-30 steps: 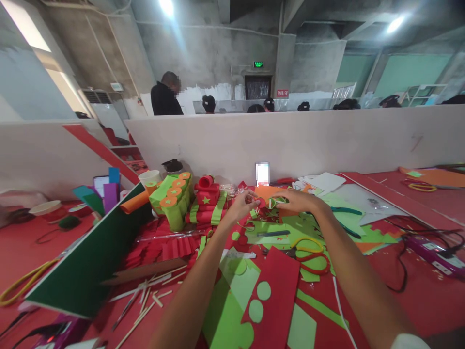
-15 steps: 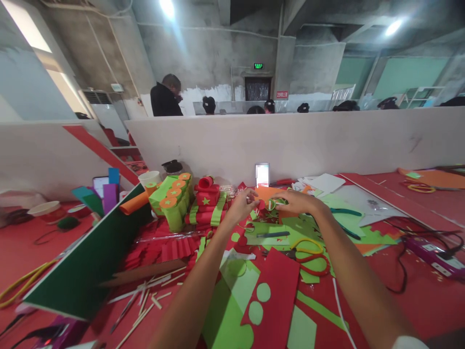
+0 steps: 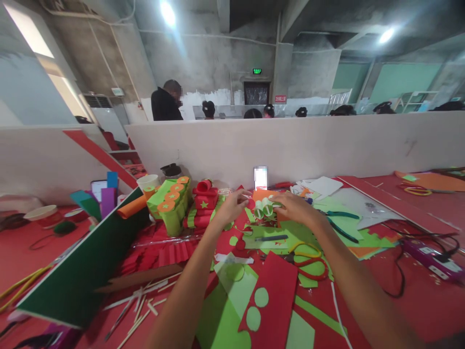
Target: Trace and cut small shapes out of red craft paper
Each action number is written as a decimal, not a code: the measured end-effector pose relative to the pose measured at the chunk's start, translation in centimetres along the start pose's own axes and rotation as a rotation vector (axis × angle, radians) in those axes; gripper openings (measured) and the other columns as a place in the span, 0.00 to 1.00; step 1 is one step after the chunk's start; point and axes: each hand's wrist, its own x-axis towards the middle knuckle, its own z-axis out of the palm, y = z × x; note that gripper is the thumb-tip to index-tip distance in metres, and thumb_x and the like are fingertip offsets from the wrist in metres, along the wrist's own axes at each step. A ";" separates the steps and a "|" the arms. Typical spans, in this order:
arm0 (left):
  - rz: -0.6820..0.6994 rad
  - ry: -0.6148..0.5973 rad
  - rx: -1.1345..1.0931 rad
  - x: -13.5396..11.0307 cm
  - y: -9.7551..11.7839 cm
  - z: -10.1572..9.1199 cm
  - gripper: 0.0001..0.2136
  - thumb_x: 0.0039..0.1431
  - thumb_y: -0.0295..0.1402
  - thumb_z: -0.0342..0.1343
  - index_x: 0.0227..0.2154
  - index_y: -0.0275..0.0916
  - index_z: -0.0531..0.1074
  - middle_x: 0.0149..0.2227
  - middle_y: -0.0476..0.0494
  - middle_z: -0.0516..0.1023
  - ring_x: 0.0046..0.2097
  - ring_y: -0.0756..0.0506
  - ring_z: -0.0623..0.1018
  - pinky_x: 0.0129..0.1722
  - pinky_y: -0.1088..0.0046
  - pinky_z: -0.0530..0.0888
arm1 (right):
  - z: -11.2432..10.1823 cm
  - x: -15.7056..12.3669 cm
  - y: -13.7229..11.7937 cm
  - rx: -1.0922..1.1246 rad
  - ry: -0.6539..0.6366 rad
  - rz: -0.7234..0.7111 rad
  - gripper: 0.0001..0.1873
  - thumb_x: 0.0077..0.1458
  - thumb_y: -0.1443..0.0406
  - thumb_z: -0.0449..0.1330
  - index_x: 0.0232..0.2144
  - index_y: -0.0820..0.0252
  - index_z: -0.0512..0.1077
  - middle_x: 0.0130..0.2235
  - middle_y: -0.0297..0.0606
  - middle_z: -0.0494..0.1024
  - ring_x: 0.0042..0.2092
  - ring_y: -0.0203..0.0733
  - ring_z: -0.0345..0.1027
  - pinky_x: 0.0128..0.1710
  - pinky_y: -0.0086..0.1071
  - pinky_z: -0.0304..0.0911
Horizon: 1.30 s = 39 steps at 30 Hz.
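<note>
Both my arms reach forward over a red table (image 3: 417, 310) littered with paper craft scraps. My left hand (image 3: 229, 206) is pinched, its fingertips just left of two small green-and-white paper rolls (image 3: 263, 209). What it pinches is too small to make out. My right hand (image 3: 295, 207) lies curled over the right side of those rolls, fingers touching them. An orange sheet (image 3: 263, 195) lies just behind the rolls. A dark pen-like tool (image 3: 271, 238) and scissors with yellow and red handles (image 3: 307, 255) rest on green paper nearer to me.
Green and red paper models (image 3: 189, 203) stand left of my hands. A large dark green board (image 3: 80, 271) leans at the left beside scattered wooden sticks (image 3: 138, 305). Pliers (image 3: 339, 224) and a power strip (image 3: 432, 256) lie right. Other people sit beyond the partition wall (image 3: 308, 145).
The view has tipped slightly. My hands have lowered a little and the two small paper rolls now show between them; the right hand has shifted onto them.
</note>
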 end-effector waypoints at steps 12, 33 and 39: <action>-0.105 -0.365 0.102 -1.8 0.4 0.3 0.07 0.49 0.37 0.62 0.26 0.38 0.75 0.25 0.49 0.75 0.26 0.49 0.73 0.24 0.76 0.66 | 2.7 -4.7 -1.5 0.046 -0.138 0.000 0.24 0.57 0.64 0.61 0.56 0.53 0.70 0.59 0.45 0.70 0.60 0.56 0.61 0.58 0.46 0.58; -0.264 -0.791 -0.061 -9.0 0.6 1.0 0.14 0.57 0.44 0.59 0.34 0.37 0.74 0.33 0.47 0.75 0.34 0.49 0.72 0.33 0.76 0.67 | 3.9 -5.1 -6.1 0.327 -0.507 -0.293 0.15 0.48 0.58 0.70 0.39 0.52 0.78 0.44 0.40 0.72 0.49 0.52 0.64 0.43 0.35 0.59; -0.339 -0.731 -0.255 -9.3 0.6 0.2 0.16 0.53 0.45 0.64 0.29 0.35 0.73 0.26 0.51 0.71 0.28 0.52 0.68 0.28 0.78 0.64 | 2.6 -5.1 -6.3 0.615 -0.597 -0.243 0.02 0.53 0.66 0.65 0.32 0.57 0.75 0.36 0.35 0.77 0.39 0.42 0.70 0.37 0.30 0.60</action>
